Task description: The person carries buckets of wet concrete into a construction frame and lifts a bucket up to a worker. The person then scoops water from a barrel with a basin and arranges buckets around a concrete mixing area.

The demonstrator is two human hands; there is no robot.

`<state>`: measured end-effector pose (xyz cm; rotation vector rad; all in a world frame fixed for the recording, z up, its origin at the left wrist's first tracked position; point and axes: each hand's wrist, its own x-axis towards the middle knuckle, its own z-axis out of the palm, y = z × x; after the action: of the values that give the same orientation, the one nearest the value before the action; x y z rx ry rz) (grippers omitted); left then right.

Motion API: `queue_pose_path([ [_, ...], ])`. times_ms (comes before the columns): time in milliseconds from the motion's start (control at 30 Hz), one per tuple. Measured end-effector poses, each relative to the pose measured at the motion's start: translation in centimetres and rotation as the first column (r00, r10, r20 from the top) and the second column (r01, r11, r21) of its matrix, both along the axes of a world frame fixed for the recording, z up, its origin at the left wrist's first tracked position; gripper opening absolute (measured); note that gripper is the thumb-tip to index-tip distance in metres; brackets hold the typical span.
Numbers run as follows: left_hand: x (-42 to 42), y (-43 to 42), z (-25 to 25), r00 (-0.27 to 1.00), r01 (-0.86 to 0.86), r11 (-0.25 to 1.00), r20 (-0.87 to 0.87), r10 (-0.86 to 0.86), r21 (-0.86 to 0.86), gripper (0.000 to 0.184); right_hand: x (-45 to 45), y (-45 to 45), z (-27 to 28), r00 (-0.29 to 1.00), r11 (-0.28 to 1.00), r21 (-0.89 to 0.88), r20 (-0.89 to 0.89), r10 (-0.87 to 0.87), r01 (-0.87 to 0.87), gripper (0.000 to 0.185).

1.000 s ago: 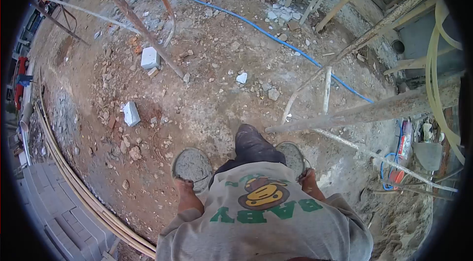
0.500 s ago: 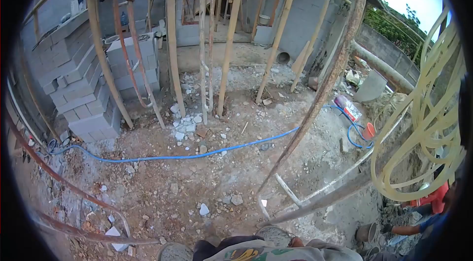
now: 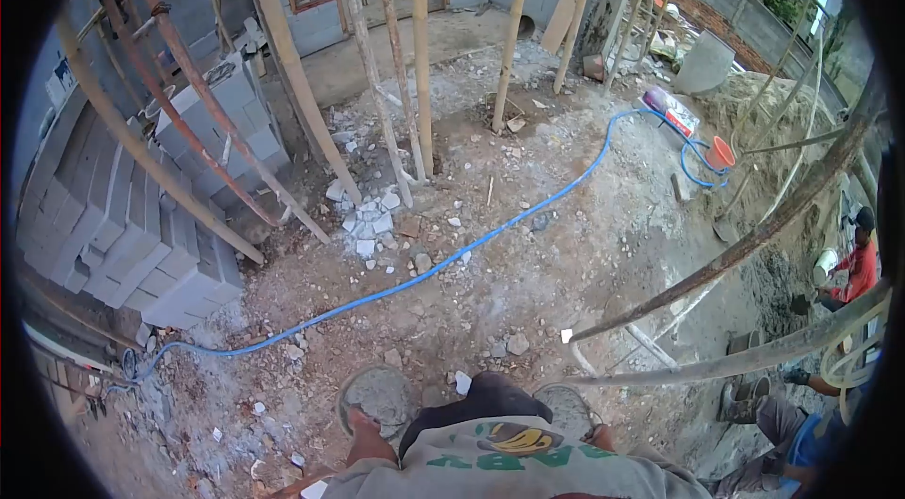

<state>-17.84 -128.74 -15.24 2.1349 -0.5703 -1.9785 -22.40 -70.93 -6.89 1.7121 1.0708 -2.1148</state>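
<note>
Two round buckets filled with wet grey mix hang low on either side of my dark trouser leg. At the rim of the left bucket (image 3: 385, 392), my left hand (image 3: 364, 425) is closed round its handle. My right hand (image 3: 600, 437), partly hidden by the shirt, is closed at the outer edge of the right bucket (image 3: 568, 408), holding its handle. Rubble-strewn dirt ground (image 3: 452, 310) lies around both buckets. Some white rubble shows between the left bucket and my leg.
A blue hose (image 3: 485, 240) crosses the ground ahead. Slanting poles (image 3: 754, 240) stand on the right, upright poles (image 3: 422, 75) ahead. Grey blocks (image 3: 141, 245) are stacked at left. At right are a co-worker in red (image 3: 860, 268) and another person's gloved hand (image 3: 798, 376).
The view has tilted up from the ground, then swung right. Both buckets and my hands show more fully than half a second ago. The blue hose appears nearer, and my grip looks unchanged.
</note>
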Motion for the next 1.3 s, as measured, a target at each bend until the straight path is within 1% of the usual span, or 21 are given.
queue_pose_path([
  [33,-2.7,-1.4,0.2,0.999,0.02,1.0,0.041,-0.02,-0.003,0.035,1.1,-1.0,-0.8,0.996,0.998,0.031,-0.08,-0.047,0.05,0.015],
  [67,-4.5,-2.7,-0.7,0.998,-0.001,1.0,-0.061,0.001,-0.002,0.043,2.1,-2.1,-1.6,0.982,0.994,0.053,-0.164,-0.09,0.1,0.014],
  [100,-7.3,-3.6,0.2,0.996,0.084,0.996,-0.035,-0.083,0.022,0.047,3.7,-2.7,-2.8,0.958,0.971,0.196,-0.223,0.179,-0.136,0.015],
  [167,-11.9,-5.5,-0.5,0.982,0.187,0.982,0.043,-0.186,-0.019,0.045,5.7,-4.5,-2.6,0.91,0.918,0.264,-0.212,0.356,-0.298,0.018],
  [233,-16.3,-6.8,-1.1,0.96,0.27,0.962,0.078,-0.267,-0.033,0.039,1.4,-9.4,1.5,0.975,0.982,0.123,-0.157,0.159,-0.141,0.018],
  [267,-19.0,-7.4,-1.5,0.947,0.304,0.952,0.119,-0.299,-0.03,0.036,0.1,-10.6,0.8,0.952,0.942,0.233,-0.132,0.277,-0.242,0.017],
  [333,-22.7,-8.6,-1.7,0.911,0.385,0.923,0.166,-0.378,-0.008,0.032,-1.3,-13.0,-0.6,0.871,0.798,0.42,-0.036,0.49,-0.431,0.015],
  [400,-30.0,-9.3,-2.0,0.868,0.483,0.875,0.12,-0.482,0.019,0.029,-5.1,-15.1,-3.3,0.755,0.582,0.594,0.068,0.652,-0.555,0.014],
  [433,-33.3,-8.9,-2.8,0.866,0.451,0.891,0.218,-0.45,0.049,0.036,-4.4,-15.6,-3.2,0.685,0.446,0.646,0.167,0.709,-0.619,0.013],
  [467,-34.7,-8.8,-4.6,0.864,0.492,0.869,0.095,-0.494,0.05,0.037,-3.9,-15.3,-2.2,0.597,0.283,0.683,0.278,0.752,-0.674,0.012],
  [500,-37.9,-9.0,-6.4,0.847,0.53,0.847,-0.059,-0.528,0.035,0.038,-0.4,-14.7,-9.2,0.868,0.627,0.646,0.117,0.483,-0.436,0.011],
  [533,-40.4,-9.3,-7.3,0.808,0.568,0.823,-0.2,-0.555,0.01,0.04,-3.5,-15.5,-6.8,0.858,0.609,0.651,0.134,0.496,-0.453,0.012],
  [600,-44.3,-7.9,-6.0,0.779,0.623,0.782,-0.064,-0.624,-0.03,0.038,-8.6,-18.5,2.6,0.821,0.575,0.625,0.201,0.534,-0.527,0.016],
  [700,-53.9,-4.1,-3.0,0.74,0.672,0.737,0.075,-0.668,-0.066,0.031,-10.2,-19.0,2.6,0.652,0.407,0.535,0.424,0.629,-0.74,0.018],
  [733,-56.3,-3.1,-2.5,0.73,0.682,0.729,0.124,-0.672,-0.065,0.028,-11.8,-19.0,1.6,0.908,0.788,0.458,0.279,0.312,-0.411,0.018],
  [767,-58.6,-2.6,-2.3,0.725,0.685,0.726,0.137,-0.675,-0.05,0.027,-13.7,-19.5,1.8,0.966,0.883,0.416,0.219,0.136,-0.218,0.018],
  [800,-61.1,-2.1,-2.4,0.72,0.689,0.724,0.149,-0.678,-0.035,0.026,-15.8,-19.8,2.1,0.98,0.914,0.386,0.189,0.057,-0.127,0.018],
  [933,-72.3,0.3,-3.4,0.724,0.689,0.724,0.041,-0.689,-0.002,0.021,-26.0,-20.7,2.5,0.987,0.934,0.353,0.161,-0.003,-0.055,0.018],
  [1133,-86.1,3.9,-2.7,0.601,0.795,0.606,-0.15,-0.785,0.01,0.025,-40.6,-20.9,3.9,0.986,0.943,0.322,0.114,-0.125,0.083,0.018],
  [1233,-92.8,5.2,-3.3,0.571,0.818,0.575,-0.094,-0.815,-0.016,0.028,-46.8,-20.5,3.8,0.983,0.944,0.305,0.091,-0.162,0.127,0.018],
  [1300,-97.0,5.8,-0.8,0.579,0.813,0.582,-0.109,-0.808,-0.004,0.026,-51.5,-19.8,3.4,0.983,0.949,0.287,0.083,-0.161,0.132,0.018],
])
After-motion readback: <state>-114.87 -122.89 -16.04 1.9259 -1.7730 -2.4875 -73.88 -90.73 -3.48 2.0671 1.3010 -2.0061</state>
